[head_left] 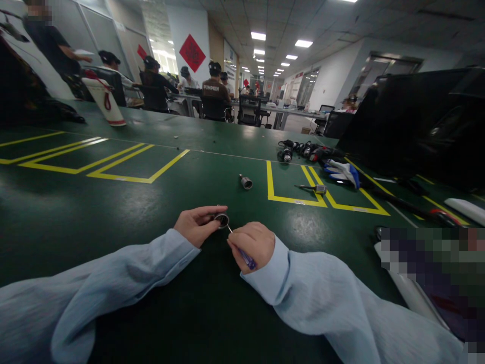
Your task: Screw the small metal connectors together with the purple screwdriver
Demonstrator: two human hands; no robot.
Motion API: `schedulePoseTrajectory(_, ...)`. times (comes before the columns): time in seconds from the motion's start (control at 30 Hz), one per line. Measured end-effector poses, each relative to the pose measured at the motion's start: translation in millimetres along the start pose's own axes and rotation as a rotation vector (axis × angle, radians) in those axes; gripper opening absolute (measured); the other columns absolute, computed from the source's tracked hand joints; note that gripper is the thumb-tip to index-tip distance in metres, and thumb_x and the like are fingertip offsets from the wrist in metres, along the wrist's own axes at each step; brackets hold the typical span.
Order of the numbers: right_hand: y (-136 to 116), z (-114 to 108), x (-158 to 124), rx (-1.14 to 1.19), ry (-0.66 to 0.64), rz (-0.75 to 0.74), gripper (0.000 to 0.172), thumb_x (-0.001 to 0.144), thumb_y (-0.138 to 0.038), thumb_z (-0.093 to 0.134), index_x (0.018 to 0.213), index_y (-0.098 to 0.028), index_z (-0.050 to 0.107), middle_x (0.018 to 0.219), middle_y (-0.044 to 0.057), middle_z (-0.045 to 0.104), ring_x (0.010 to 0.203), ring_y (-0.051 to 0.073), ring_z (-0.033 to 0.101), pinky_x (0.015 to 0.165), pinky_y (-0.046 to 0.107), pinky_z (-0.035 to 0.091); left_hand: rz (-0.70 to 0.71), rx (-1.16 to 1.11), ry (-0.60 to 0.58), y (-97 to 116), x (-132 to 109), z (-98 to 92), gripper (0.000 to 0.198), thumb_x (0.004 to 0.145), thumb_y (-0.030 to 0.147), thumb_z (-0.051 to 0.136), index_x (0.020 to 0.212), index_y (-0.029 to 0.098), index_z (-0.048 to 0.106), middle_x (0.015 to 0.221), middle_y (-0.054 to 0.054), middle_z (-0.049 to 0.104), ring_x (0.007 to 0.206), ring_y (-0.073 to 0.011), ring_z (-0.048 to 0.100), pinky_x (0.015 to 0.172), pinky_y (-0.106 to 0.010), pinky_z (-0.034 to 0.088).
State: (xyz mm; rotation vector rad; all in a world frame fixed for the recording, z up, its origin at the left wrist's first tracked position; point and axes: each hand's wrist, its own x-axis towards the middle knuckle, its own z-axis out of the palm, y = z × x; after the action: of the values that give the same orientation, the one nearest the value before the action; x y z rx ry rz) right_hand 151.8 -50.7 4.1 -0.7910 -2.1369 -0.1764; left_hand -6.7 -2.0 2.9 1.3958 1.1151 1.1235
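My left hand [199,224] pinches a small round metal part [222,220] shaped like a hollow cup, its open end turned toward me. My right hand [253,246] is closed around a thin screwdriver [248,260] with a purple, clear-looking handle. The slim shaft points up and left, its tip at the rim of the cup; whether it touches inside I cannot tell. Just beyond my hands lies a similar metal piece [246,182] with a narrow stub. Further right is a metal cylinder with a thin dark shaft [319,189], on the yellow tape.
Yellow tape outlines [151,178] mark the green table [125,217]. Dark cabled parts [288,154] and a blue-and-white glove [343,173] lie at the back right. A white cup [106,103] stands back left. Black monitors [424,116] rise at right. People sit at desks beyond.
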Motion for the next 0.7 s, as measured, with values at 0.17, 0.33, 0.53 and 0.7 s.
schedulePoseTrajectory(0.17, 3, 5, -1, 0.105, 0.031, 0.142, 0.014, 0.073, -0.014, 0.048, 0.068, -0.015, 0.061, 0.067, 0.007, 0.066, 0.062, 0.016, 0.06, 0.062, 0.028, 0.047, 0.011, -0.021, 0.005, 1, -1, 0.5, 0.038, 0.052, 0.019, 0.069, 0.09, 0.012, 0.066, 0.093, -0.008, 0.068, 0.083, -0.0214, 0.064, 0.084, -0.035, 0.048)
schedulePoseTrajectory(0.33, 8, 10, 1, 0.709, 0.213, 0.749, 0.014, 0.073, -0.028, 0.057, 0.068, -0.015, 0.06, 0.066, 0.007, 0.068, 0.06, 0.015, 0.065, 0.057, 0.026, 0.052, -0.028, -0.059, 0.0, 5, 0, 1.0, 0.039, 0.053, 0.018, 0.069, 0.091, 0.013, 0.066, 0.082, -0.006, 0.07, 0.081, -0.0201, 0.064, 0.082, -0.032, 0.05)
schedulePoseTrajectory(0.53, 9, 9, 5, 0.988, 0.3, 0.869, 0.015, 0.069, -0.029, 0.062, 0.068, -0.014, 0.059, 0.067, 0.007, 0.07, 0.06, 0.017, 0.066, 0.061, 0.029, 0.054, -0.054, -0.07, 0.026, 3, 3, -0.3, 0.041, 0.051, 0.018, 0.069, 0.092, 0.013, 0.066, 0.079, -0.005, 0.07, 0.077, -0.02, 0.065, 0.081, -0.034, 0.05)
schedulePoseTrajectory(0.7, 3, 6, 3, 0.769, 0.285, 0.831, 0.014, 0.07, -0.028, 0.06, 0.067, -0.014, 0.06, 0.066, 0.008, 0.069, 0.058, 0.016, 0.065, 0.057, 0.027, 0.052, -0.046, -0.059, 0.057, 5, 2, 0.2, 0.039, 0.051, 0.019, 0.07, 0.089, 0.013, 0.066, 0.081, -0.006, 0.07, 0.08, -0.0213, 0.065, 0.083, -0.035, 0.049)
